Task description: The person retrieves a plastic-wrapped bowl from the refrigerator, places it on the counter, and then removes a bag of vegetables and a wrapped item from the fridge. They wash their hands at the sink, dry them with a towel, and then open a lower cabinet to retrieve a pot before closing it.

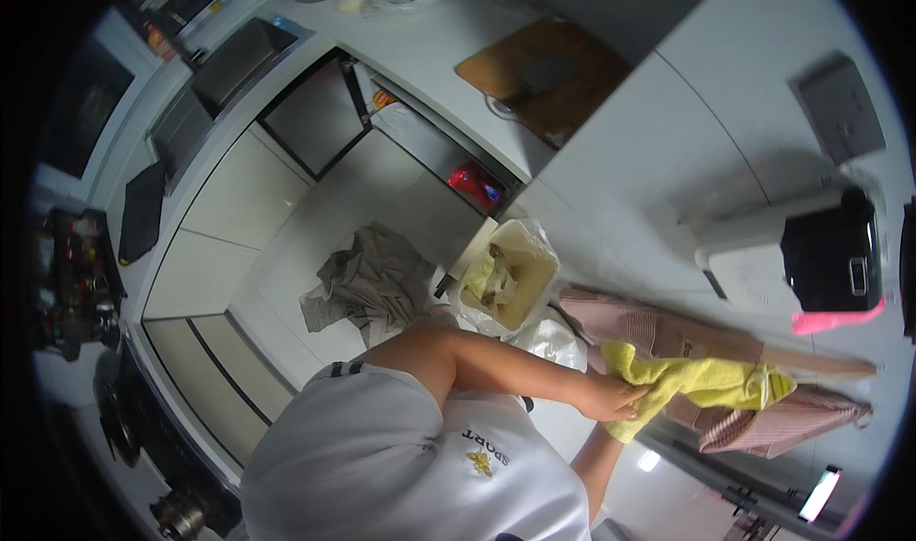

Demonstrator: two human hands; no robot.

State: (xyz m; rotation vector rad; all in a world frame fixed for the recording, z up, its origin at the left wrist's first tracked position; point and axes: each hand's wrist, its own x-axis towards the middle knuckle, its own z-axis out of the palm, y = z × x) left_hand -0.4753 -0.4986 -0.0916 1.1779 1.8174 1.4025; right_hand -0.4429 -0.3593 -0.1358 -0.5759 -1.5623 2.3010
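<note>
A yellow cloth towel (687, 383) hangs from the tiled wall on my right, and its lower end drapes over my hands. My left arm reaches across my body, and my left hand (608, 396) grips the towel's lower end with fingers on the fabric. From below, my right forearm (600, 469) rises to the same end of the towel. The cloth covers my right hand, so its fingers are hidden. Pink striped cloths (773, 423) hang behind and beside the towel.
A lined waste bin (540, 273) with scraps inside stands by the wall. Crumpled grey fabric (376, 280) lies near the floor. One cabinet door (315, 122) stands open below the counter. A wooden cutting board (587, 61) rests above. A black-and-white device (830, 255) is on the wall.
</note>
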